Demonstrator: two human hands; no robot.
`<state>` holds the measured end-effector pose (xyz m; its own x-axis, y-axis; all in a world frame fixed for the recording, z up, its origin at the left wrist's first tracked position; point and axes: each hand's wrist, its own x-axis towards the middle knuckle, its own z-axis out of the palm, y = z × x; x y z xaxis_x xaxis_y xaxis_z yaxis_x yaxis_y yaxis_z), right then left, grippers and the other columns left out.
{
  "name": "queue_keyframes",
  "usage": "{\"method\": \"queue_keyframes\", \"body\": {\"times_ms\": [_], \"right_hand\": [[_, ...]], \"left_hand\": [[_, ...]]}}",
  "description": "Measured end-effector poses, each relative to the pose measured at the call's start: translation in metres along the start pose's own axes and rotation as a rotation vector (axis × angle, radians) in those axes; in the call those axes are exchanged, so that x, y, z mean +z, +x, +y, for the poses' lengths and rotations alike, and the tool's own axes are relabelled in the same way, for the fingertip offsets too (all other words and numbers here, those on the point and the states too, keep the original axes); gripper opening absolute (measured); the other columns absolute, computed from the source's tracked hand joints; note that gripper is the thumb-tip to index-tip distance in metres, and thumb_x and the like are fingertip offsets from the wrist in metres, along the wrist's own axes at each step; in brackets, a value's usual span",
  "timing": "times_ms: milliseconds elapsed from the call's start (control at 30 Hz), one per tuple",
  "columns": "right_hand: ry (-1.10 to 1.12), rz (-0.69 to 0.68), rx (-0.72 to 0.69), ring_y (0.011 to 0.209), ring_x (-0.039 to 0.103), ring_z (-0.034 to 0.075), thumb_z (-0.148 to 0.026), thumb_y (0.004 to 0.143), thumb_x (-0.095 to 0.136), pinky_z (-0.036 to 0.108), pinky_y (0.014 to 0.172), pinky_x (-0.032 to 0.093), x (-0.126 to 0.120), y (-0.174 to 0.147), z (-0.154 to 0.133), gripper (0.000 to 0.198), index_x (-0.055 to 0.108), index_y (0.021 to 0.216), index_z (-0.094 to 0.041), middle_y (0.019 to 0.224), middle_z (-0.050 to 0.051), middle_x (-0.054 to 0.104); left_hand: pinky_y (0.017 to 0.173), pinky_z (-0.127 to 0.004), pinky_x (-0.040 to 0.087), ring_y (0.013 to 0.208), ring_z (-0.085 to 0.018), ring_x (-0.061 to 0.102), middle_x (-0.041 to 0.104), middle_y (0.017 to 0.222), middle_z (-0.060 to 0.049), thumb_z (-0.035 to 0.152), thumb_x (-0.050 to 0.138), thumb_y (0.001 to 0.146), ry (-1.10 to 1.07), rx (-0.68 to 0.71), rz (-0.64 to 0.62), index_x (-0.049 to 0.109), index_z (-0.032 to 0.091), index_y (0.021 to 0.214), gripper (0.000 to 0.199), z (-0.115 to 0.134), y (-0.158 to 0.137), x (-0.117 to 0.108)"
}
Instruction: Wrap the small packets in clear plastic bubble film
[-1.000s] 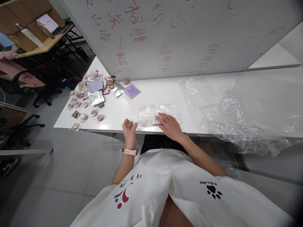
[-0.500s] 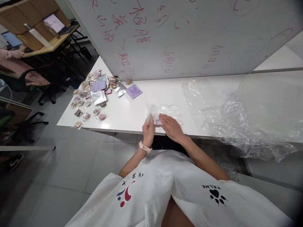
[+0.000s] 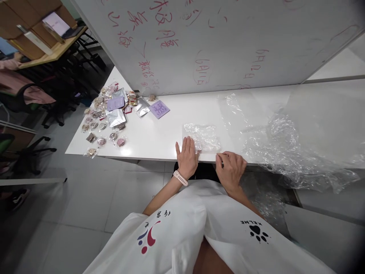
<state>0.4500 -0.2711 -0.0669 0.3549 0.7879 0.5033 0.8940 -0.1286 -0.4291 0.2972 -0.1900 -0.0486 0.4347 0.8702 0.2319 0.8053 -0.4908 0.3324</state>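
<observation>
A small sheet of clear plastic wrap (image 3: 205, 135) lies on the table near its front edge. My left hand (image 3: 187, 158) rests flat on the sheet's left part, fingers stretched out. Beside those fingers, a bit of a small item with a red and white label (image 3: 199, 146) shows; the rest of it is under the hand and the plastic. My right hand (image 3: 231, 167) is at the sheet's near right corner, thumb and forefinger pinched together on its edge, the other fingers curled.
To the left lie several small wrapped sweets (image 3: 102, 141), silver pouches (image 3: 116, 118) and purple packets (image 3: 159, 109). A heap of clear plastic wrap (image 3: 285, 144) covers the table's right side and hangs over the front edge. A whiteboard (image 3: 228, 45) stands behind the table (image 3: 148, 140).
My left hand has gone from lifting the plastic to lying flat on it, covering most of the labelled item. My right hand has moved right, off the item, to the sheet's corner.
</observation>
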Motion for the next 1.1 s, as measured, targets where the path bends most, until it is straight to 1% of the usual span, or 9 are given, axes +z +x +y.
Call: {"method": "queue_keyframes", "body": {"times_ms": [167,300,367,467,533,600,733,933,1100], "right_hand": [[0.061,-0.106,0.017,0.12,0.05,0.035,-0.037,0.1,0.042,0.063,0.106,0.029,0.001,0.006,0.006,0.036,0.064,0.124,-0.021,0.127,0.016,0.061],[0.345,-0.207,0.084,0.131,0.047,0.032,-0.044,0.101,0.037,0.055,0.103,0.044,0.013,0.023,-0.006,0.044,0.059,0.132,-0.023,0.144,0.016,0.05],[0.554,-0.249,0.2,0.139,0.042,0.03,-0.048,0.1,0.041,0.049,0.1,0.05,0.015,0.023,-0.015,0.049,0.051,0.142,-0.025,0.156,0.014,0.037],[0.856,-0.207,0.488,0.147,0.033,0.028,-0.052,0.096,0.05,0.046,0.102,0.052,0.015,0.015,-0.027,0.067,0.03,0.156,-0.029,0.163,0.011,0.025],[1.032,-0.177,0.642,0.145,0.036,0.027,-0.053,0.094,0.053,0.047,0.106,0.05,0.014,0.012,-0.034,0.078,0.019,0.16,-0.028,0.161,0.013,0.029],[1.174,-0.198,0.684,0.14,0.045,0.026,-0.054,0.094,0.055,0.048,0.109,0.047,0.015,0.013,-0.038,0.077,0.026,0.158,-0.025,0.155,0.013,0.042],[1.152,-0.291,0.517,0.134,0.051,0.026,-0.051,0.094,0.056,0.048,0.111,0.045,0.021,0.017,-0.043,0.061,0.047,0.148,-0.024,0.145,0.009,0.055],[0.5,-0.316,-0.131,0.137,0.044,0.026,-0.036,0.102,0.04,0.051,0.114,0.038,0.028,0.018,-0.042,0.047,0.051,0.146,-0.023,0.148,0.008,0.052],[0.238,-0.359,-0.368,0.14,0.042,0.027,-0.034,0.101,0.042,0.049,0.113,0.038,0.024,0.024,-0.029,0.05,0.044,0.15,-0.025,0.148,0.006,0.053]], "left_hand": [[0.124,-0.058,0.004,0.151,-0.028,0.026,0.037,0.158,-0.016,0.04,0.036,0.102,-0.203,-0.02,0.037,0.037,0.016,0.152,0.055,0.0,0.0,0.002],[0.124,-0.058,0.004,0.152,-0.029,0.024,0.035,0.158,-0.017,0.039,0.037,0.102,-0.203,-0.02,0.034,0.036,0.016,0.153,0.056,-0.001,-0.001,0.002],[0.123,-0.059,0.006,0.152,-0.029,0.023,0.034,0.159,-0.017,0.037,0.036,0.102,-0.17,-0.015,0.02,0.034,0.015,0.154,0.056,-0.001,-0.001,0.003],[0.123,-0.059,0.009,0.152,-0.03,0.023,0.034,0.159,-0.017,0.037,0.037,0.102,-0.138,-0.015,0.012,0.033,0.016,0.154,0.056,-0.001,-0.002,0.004],[0.123,-0.059,0.011,0.152,-0.03,0.024,0.034,0.159,-0.017,0.036,0.037,0.102,-0.129,-0.017,0.01,0.033,0.015,0.154,0.056,-0.001,-0.002,0.004],[0.123,-0.058,0.014,0.152,-0.03,0.023,0.033,0.159,-0.018,0.035,0.037,0.102,-0.126,-0.019,0.007,0.033,0.013,0.153,0.056,-0.001,-0.001,0.005],[0.122,-0.058,0.018,0.152,-0.031,0.021,0.031,0.16,-0.02,0.032,0.04,0.1,-0.173,-0.041,0.01,0.036,0.011,0.151,0.055,-0.001,0.0,0.007],[0.126,-0.057,0.011,0.155,-0.026,0.01,0.039,0.156,-0.017,0.026,0.046,0.096,-0.33,0.086,-0.022,0.043,0.017,0.146,0.051,-0.01,-0.003,0.013],[0.122,-0.055,0.024,0.155,-0.028,-0.003,-0.004,0.167,-0.019,0.036,0.051,0.095,-0.465,0.079,0.047,0.01,0.016,0.158,0.078,-0.026,-0.01,0.002]]}}
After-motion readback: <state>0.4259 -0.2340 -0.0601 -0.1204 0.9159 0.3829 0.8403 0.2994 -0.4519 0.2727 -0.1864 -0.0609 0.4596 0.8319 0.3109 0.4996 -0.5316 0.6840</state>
